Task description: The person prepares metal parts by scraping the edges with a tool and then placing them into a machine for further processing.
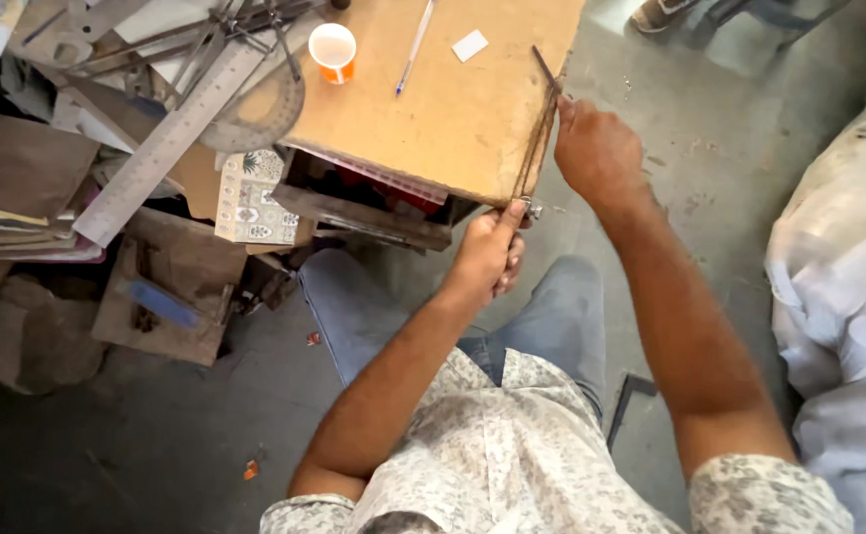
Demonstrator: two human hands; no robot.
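Note:
A tan wooden board [443,99] lies flat on a low, cluttered stand in front of me. Along its right edge runs a thin dark metal tool with long legs [537,138], like a divider or compass. My left hand [487,255] grips the near end of that tool at the board's front right corner. My right hand [596,150] holds its far part, fingers pinched on the legs beside the board's edge. My knees in blue jeans are below the board.
On the board lie a white and orange cup [333,49], a pen [415,44] and a small white card [469,44]. A steel ruler [171,138], a protractor [260,124] and metal scraps sit left. White sacking [848,277] is right; concrete floor around.

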